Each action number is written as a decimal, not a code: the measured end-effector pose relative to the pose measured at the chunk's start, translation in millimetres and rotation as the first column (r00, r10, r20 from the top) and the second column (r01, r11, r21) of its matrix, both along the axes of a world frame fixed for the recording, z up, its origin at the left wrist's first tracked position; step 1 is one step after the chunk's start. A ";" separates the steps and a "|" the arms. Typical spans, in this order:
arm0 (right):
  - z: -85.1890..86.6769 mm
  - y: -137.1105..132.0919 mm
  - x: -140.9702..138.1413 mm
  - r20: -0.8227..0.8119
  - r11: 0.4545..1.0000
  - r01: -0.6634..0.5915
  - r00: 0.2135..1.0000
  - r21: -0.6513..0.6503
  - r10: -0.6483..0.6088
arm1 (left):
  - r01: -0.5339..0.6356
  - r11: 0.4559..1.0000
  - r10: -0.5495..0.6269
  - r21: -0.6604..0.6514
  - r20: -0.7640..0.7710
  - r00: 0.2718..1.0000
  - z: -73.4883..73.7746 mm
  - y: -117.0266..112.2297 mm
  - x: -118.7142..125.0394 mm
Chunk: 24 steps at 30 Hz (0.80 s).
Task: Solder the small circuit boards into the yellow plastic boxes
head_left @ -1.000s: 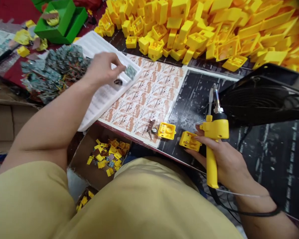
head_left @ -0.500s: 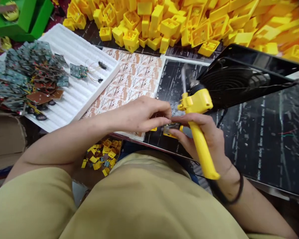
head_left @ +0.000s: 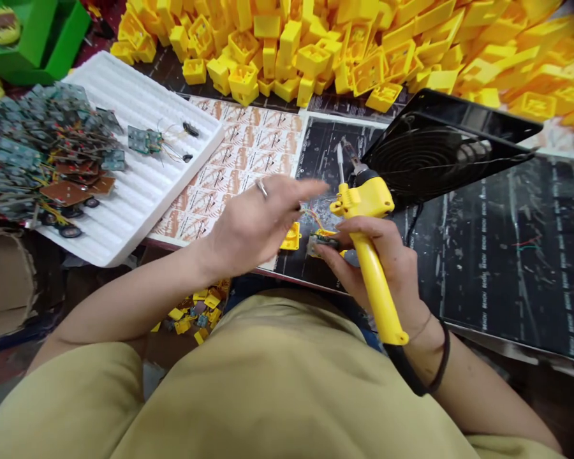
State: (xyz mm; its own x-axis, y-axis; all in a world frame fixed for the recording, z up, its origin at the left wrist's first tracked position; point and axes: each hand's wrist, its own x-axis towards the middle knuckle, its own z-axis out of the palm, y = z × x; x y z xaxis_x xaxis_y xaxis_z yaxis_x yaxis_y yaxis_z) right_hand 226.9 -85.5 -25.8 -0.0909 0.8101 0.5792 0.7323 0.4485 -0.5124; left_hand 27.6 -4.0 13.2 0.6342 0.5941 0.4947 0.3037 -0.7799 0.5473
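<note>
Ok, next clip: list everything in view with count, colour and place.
Housing pile: many, yellow, far side
Separate housings: two, yellow, near edge
Held circuit board: one, dark greenish, right fingertips
Soldering gun: one, yellow, right hand
Fan: one, black, right of gun
Foam tray: one, white, left
Circuit board pile: many, grey-green and brown, on tray
Lone circuit board: one, green, on tray
Bins: at least two, green, upper left
Bench: one, black-covered, centre to right
Shirt: one, olive-yellow, bottom
Left hand: one, bare, blurred, over bench
Right hand: one, bare, near edge
</note>
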 end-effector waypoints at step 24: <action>-5.7 -12.0 9.4 -0.056 1.000 0.001 0.998 0.013 0.000 | 0.212 0.278 0.240 -0.937 0.281 0.929 -8.5 -5.4 26.7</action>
